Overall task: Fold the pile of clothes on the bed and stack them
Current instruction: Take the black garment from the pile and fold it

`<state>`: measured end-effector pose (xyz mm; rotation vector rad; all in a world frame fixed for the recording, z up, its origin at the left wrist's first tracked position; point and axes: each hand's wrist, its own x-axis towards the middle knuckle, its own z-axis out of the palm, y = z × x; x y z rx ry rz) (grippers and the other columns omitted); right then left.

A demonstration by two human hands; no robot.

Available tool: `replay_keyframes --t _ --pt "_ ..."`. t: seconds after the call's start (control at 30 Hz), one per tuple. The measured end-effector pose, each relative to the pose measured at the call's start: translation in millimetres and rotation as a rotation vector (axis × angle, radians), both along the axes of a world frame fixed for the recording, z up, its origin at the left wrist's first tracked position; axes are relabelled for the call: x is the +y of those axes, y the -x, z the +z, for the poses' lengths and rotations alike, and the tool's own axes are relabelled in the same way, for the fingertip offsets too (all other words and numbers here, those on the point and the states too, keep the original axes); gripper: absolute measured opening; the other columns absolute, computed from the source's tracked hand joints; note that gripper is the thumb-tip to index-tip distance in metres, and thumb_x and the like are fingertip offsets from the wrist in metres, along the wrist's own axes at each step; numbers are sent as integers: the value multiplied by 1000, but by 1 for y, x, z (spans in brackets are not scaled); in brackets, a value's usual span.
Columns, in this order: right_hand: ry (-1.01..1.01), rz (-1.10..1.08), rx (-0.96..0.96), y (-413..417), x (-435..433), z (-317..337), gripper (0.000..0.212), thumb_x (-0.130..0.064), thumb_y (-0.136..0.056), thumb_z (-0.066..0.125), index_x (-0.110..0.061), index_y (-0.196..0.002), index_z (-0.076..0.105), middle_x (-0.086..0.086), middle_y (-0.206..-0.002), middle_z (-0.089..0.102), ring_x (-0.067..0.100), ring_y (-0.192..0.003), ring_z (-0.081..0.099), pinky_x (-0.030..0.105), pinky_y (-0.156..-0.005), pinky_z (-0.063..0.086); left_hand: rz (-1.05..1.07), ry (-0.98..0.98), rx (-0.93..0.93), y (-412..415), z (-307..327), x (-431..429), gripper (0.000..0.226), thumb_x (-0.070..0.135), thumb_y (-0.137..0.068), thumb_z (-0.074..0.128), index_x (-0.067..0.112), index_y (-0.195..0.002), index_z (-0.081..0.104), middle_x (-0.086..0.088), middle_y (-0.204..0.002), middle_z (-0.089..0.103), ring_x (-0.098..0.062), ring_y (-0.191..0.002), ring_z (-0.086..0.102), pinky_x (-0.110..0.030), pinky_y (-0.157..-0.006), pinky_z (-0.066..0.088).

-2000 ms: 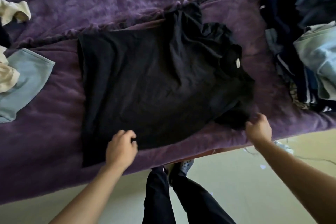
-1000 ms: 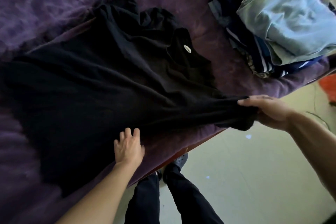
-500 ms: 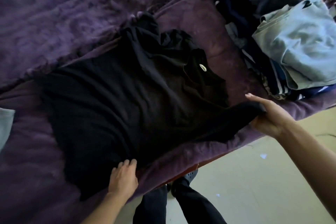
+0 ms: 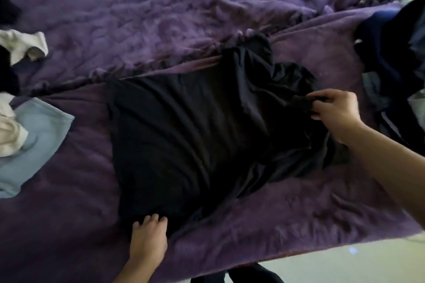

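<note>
The right hand (image 4: 335, 110) pinches the black shirt's (image 4: 195, 133) sleeve. The left hand (image 4: 148, 236) rests flat on its hem. A dark clothes pile (image 4: 391, 64) lies just beside the right hand, and a light blue garment (image 4: 34, 140) lies to the left.

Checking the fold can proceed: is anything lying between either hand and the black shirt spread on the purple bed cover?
Nothing visible does. The left hand rests its fingers on the near edge of the black shirt; the right hand pinches its fabric at the right end. The light blue garment lies apart, to the left.

A black shirt (image 4: 195, 126) is lying spread on the purple bed (image 4: 161, 18), its right end wrinkled; dark unfolded clothes (image 4: 391, 53) are lying far right.
</note>
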<state>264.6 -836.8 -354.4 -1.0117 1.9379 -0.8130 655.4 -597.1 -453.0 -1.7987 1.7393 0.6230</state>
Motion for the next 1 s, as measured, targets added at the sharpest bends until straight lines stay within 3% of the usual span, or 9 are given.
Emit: replay_keyframes --t 0.07,0.17,0.3,0.5,0.63,0.77,0.87,0.93,1.0 --pt "56 -78 19 -6 -23 6 20 -4 -89 57 -18 -77 64 -1 -63 64 -1 -46 60 14 -43 49 166 44 66 -7 8 -19 25 26 -79 67 18 -102 61 -1 -86 70 -25 -84 67 -35 -71 49" --pt "123 -154 94 -9 -61 18 14 -8 -90 51 -14 -81 61 3 -71 60 -1 -44 58 19 -43 52 480 393 247 -38 23 -67 16 13 -79 68 11 -91 58 -17 -68 66 -40 -68 64 -40 -57 49" --pt "86 -253 73 -6 -115 24 17 -13 -93 49 -8 -102 64 14 -96 62 24 -76 66 40 -59 59 583 687 299 -82 51 -159 13 5 -81 63 7 -93 59 -27 -77 65 -48 -73 62 -46 -62 47" --pt "2 -400 -129 -18 -186 28 17 -21 -98 51 -20 -82 54 3 -89 61 20 -82 64 35 -61 59 572 736 257 -104 58 -277 18 13 -86 57 9 -103 61 -30 -101 65 -48 -97 59 -49 -81 47" --pt "-46 -175 -233 -23 -225 10 31 -22 -101 39 -17 -130 47 -3 -102 56 11 -85 61 27 -57 55 727 770 159 -100 42 -319 24 13 -90 49 10 -113 58 -29 -114 60 -47 -110 53 -50 -91 44" --pt "-104 23 -456 -31 -240 -5 17 -31 -103 33 -26 -114 46 -5 -110 59 17 -90 69 29 -65 56 672 759 28 -69 26 -312 35 14 -86 55 12 -121 49 -26 -125 49 -45 -117 43 -55 -93 38" --pt "-106 103 -161 -11 -234 -28 14 -22 -99 44 -22 -102 58 -7 -88 66 17 -77 70 27 -63 55 359 717 98 -16 17 -275 40 11 -77 64 13 -116 57 -23 -119 50 -44 -106 46 -53 -83 43" --pt "-101 111 274 12 -209 -51 31 -26 -89 59 -16 -119 59 3 -108 67 23 -100 64 31 -84 49 176 606 178 24 9 -246 44 15 -73 71 14 -116 62 -20 -123 52 -42 -107 49 -50 -81 45" --pt "-131 86 444 31 -168 -71 54 -40 -84 65 -16 -129 51 9 -124 61 30 -116 56 36 -95 42 70 445 225 62 -4 -217 56 26 -70 76 16 -123 61 -18 -132 50 -39 -114 50 -49 -86 46"
